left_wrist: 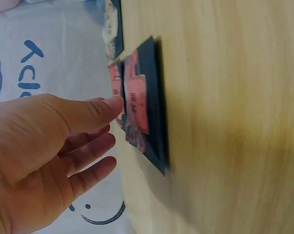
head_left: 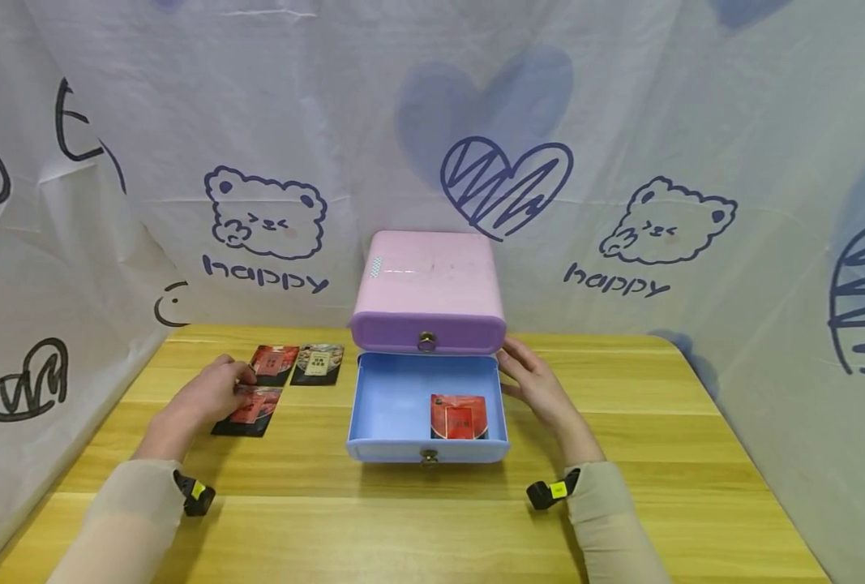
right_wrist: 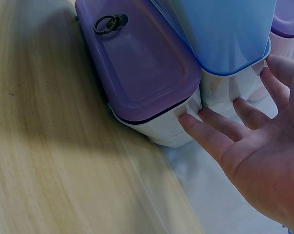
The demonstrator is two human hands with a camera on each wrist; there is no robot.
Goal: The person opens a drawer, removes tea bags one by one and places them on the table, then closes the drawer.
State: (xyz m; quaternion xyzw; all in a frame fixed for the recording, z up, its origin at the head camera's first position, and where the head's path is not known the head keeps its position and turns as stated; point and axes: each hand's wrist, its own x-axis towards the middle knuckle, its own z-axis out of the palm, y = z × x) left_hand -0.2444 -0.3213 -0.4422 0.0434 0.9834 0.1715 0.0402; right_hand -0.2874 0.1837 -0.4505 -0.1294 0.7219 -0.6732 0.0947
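A small chest of drawers (head_left: 432, 276) has a pink top and a purple front with a ring pull. Its blue drawer (head_left: 391, 393) is pulled out, and a red packet (head_left: 459, 417) lies inside at the right. My right hand (head_left: 537, 385) rests against the chest's right side, fingers extended. At the left, my left hand (head_left: 209, 393) reaches to two red-and-black packets, the far one (head_left: 271, 365) and the near one (head_left: 251, 412). In the left wrist view its thumb (left_wrist: 105, 108) overlaps the far packet's edge, the index finger mostly hidden behind it, the other fingers loosely bent.
A black packet with a cream label (head_left: 318, 364) lies between the red-and-black ones and the chest. Below the blue drawer, another purple drawer front (right_wrist: 142, 58) shows in the right wrist view. A printed white curtain (head_left: 432, 113) hangs behind the wooden table (head_left: 374, 527).
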